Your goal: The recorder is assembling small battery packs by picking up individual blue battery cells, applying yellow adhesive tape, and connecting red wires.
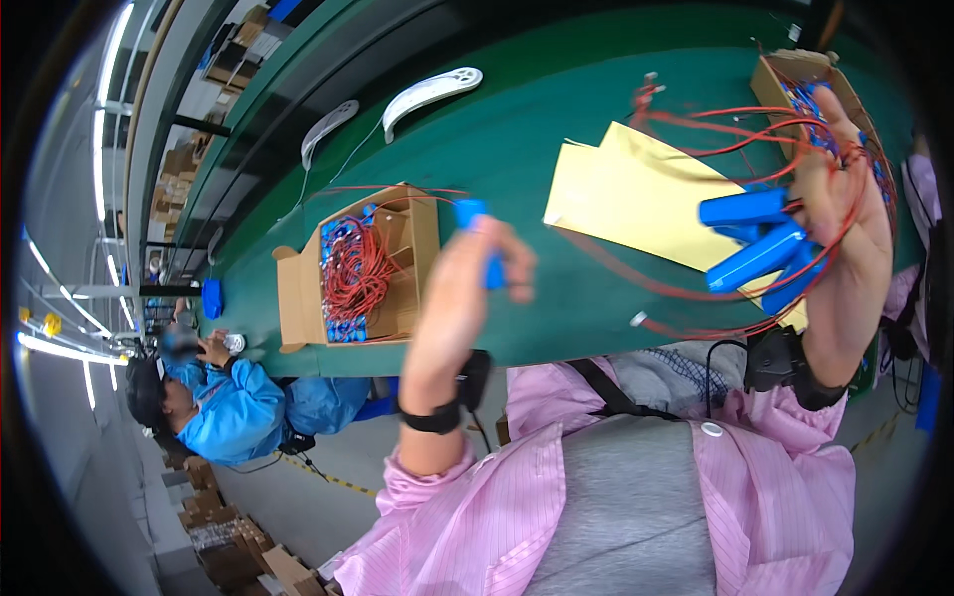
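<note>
My right hand (845, 199) grips several blue cylinders that look like wired battery cells (760, 260); they fan out from the palm, and their red leads (720, 151) loop widely, some smeared by motion. Its fingers reach up beside a cardboard box (790, 66) of similar blue cells at the far right. My left hand (502, 253), slightly blurred, closes around another blue battery cell (494, 270) just right of an open cardboard box (409, 268). Inside that box lie bundled red wires (360, 273) and blue cells. Yellow paper sheets (636, 194) lie between my hands, partly under the held cells.
The green tabletop (517, 129) carries two white curved lamps (432, 94) along its back. At the left a co-worker in blue (234, 412) sits at the same bench. Shelves with boxes (238, 55) stand behind the bench. Stacked cartons (234, 541) stand on the floor.
</note>
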A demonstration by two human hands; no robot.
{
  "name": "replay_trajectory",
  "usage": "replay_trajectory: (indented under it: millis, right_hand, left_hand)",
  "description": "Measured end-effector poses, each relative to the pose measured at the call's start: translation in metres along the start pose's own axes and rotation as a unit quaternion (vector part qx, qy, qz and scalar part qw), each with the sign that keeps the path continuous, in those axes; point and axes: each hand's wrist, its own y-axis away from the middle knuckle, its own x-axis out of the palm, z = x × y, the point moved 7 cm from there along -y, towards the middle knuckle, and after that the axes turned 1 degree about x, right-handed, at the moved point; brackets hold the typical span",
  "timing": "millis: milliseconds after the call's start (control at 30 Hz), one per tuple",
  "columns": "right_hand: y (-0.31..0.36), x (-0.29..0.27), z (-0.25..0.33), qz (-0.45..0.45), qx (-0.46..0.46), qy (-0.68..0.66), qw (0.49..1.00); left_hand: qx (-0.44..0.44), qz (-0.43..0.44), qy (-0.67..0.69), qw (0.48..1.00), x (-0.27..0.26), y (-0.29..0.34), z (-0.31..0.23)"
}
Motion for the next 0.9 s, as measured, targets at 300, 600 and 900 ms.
replay_trajectory:
  millis: [300,600,900]
  right_hand:
    - [0.01,0.061,-0.027,0.053,0.147,-0.141,0.977]
    - [0.003,0.086,-0.074,0.11,0.226,-0.152,0.956]
    - [-0.01,0.093,-0.102,0.103,0.221,-0.179,0.953]
  left_hand:
    - [-0.067,0.246,0.306,0.917,0.1,-0.021,0.022]
    - [-0.197,0.309,0.383,0.848,0.101,0.006,0.051]
    - [-0.173,0.329,0.426,0.825,0.076,0.002,0.059]
